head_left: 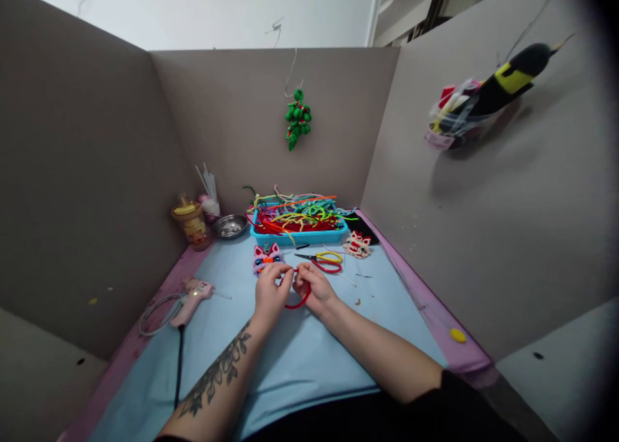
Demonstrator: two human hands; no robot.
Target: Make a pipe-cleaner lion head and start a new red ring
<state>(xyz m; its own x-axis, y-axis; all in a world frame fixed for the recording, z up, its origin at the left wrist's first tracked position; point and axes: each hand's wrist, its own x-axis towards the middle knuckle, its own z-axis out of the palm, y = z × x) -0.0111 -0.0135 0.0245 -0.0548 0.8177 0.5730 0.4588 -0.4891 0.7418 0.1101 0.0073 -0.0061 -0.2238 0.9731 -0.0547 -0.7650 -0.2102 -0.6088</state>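
Note:
Between my two hands is a red pipe cleaner [298,305], bent into a loop that hangs below the fingertips. My left hand [271,293] pinches it from the left, thumb against fingers. From the right, my right hand [314,288] grips it close by, its fingers curled. The fingertips nearly meet, and the bit of pipe cleaner inside them is hidden. Just behind my left hand lies a pink and purple pipe-cleaner animal face [265,256], partly covered by it. Scissors [325,261] with yellow and red handles rest beyond my right hand.
A blue tray [309,237] of colourful pipe cleaners stands at the back. A cream and red face [358,244] lies right of it. To the left are a metal bowl [231,226], a lidded cup [192,224] and a pink glue gun [192,303] with its cord. Grey panels surround the table.

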